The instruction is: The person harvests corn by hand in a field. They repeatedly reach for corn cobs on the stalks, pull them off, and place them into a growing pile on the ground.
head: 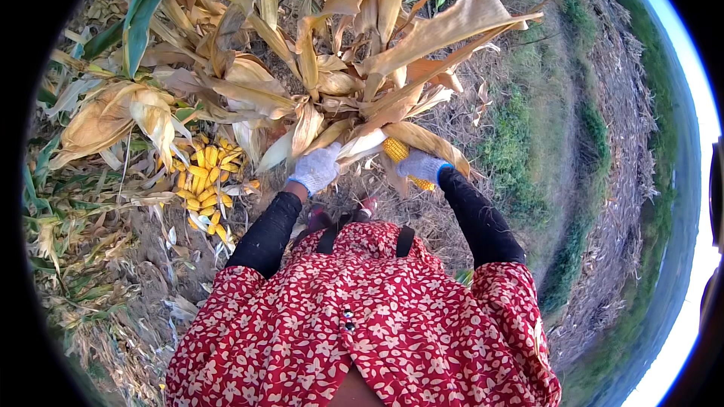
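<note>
My right hand (417,166), in a pale knitted glove with a blue cuff, is closed around a husked ear of yellow corn (395,149), whose two ends show past the glove. A pale opened husk (362,144) stretches between that ear and my left hand (317,168). The left hand wears a like glove and its fingers are curled at the husk's base among the dry leaves; what exactly they grip is hidden. Dry corn stalks (308,62) with brown leaves stand just beyond both hands.
To the left, a heap of husked yellow corn ears (206,178) lies on the ground beside a large dry husk (102,118). Loose husks and leaves litter the soil. A green weed patch (503,141) and a strip of cut stalks (616,181) lie to the right.
</note>
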`<state>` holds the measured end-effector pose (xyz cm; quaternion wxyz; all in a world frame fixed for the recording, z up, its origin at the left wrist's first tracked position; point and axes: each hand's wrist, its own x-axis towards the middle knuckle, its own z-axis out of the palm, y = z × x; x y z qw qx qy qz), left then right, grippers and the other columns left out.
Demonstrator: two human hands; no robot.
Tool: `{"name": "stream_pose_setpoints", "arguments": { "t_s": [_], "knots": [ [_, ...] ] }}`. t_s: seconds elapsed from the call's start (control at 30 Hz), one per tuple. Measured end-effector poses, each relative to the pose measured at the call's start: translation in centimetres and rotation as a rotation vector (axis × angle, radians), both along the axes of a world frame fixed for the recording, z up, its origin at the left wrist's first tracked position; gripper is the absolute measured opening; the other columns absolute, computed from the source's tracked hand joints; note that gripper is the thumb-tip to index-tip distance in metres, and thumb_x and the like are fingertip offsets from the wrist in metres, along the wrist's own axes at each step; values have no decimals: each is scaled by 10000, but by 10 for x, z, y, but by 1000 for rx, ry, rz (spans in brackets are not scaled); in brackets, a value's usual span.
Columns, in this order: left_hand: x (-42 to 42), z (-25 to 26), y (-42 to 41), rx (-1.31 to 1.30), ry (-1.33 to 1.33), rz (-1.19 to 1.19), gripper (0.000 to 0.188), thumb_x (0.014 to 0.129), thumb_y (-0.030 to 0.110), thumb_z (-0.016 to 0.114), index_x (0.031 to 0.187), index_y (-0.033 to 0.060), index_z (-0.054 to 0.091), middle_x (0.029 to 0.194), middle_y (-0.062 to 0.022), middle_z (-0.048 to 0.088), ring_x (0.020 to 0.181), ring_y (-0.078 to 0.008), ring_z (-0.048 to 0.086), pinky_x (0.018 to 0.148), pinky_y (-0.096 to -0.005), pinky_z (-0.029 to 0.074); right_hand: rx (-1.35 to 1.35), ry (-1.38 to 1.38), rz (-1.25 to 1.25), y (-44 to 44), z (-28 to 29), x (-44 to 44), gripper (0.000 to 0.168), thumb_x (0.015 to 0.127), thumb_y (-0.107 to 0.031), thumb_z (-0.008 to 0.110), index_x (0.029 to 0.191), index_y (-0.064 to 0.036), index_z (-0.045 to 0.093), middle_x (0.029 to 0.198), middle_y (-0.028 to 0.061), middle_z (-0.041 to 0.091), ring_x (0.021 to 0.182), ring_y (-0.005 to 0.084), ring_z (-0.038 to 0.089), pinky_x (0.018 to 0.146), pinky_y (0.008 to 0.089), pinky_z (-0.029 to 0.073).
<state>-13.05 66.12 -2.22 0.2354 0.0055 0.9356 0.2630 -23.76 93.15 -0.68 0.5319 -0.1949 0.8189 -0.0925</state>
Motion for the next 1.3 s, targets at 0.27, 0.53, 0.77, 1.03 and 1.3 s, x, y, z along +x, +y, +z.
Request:
{"name": "stream_pose_setpoints", "arguments": {
  "t_s": [0.27,0.53,0.77,1.03,1.3],
  "knots": [
    [30,77,25,-67,162,-5,694,812,295,660,1413,89,383,1160,-201,606,987,-392,623,797,-490,513,-818,-84,-926,36,-104,67,571,992,-456,400,1427,-87,431,1327,146,557,1129,317,576,955,449,485],
    [22,71,92,228,433,-244,226,911,290,548,945,98,662,807,-118,648,851,-331,610,770,-476,466,-157,705,-135,137,-203,52,598,914,-432,515,1417,-116,453,1308,130,541,1138,313,526,974,450,419],
    [-59,-22,110,1144,-990,601,299,970,299,517,1153,79,606,931,-63,691,798,-188,658,654,-304,531,-24,647,-152,95,-123,51,669,867,-483,572,1395,-86,469,1311,170,540,1196,340,497,1029,463,369],
    [-83,-106,143,1359,-563,806,353,988,335,494,1225,89,582,1093,-77,675,952,-254,670,823,-412,541,-161,544,-360,36,-54,78,744,860,-510,607,1407,-38,432,1380,199,491,1304,363,422,1111,453,297],
    [-72,-122,139,1953,-942,968,423,1020,378,392,1309,108,543,1279,-104,620,1040,-298,651,911,-458,515,231,661,204,109,-171,124,642,973,-440,450,1476,-53,350,1492,144,402,1383,313,329,1126,446,264]
  ]
}}
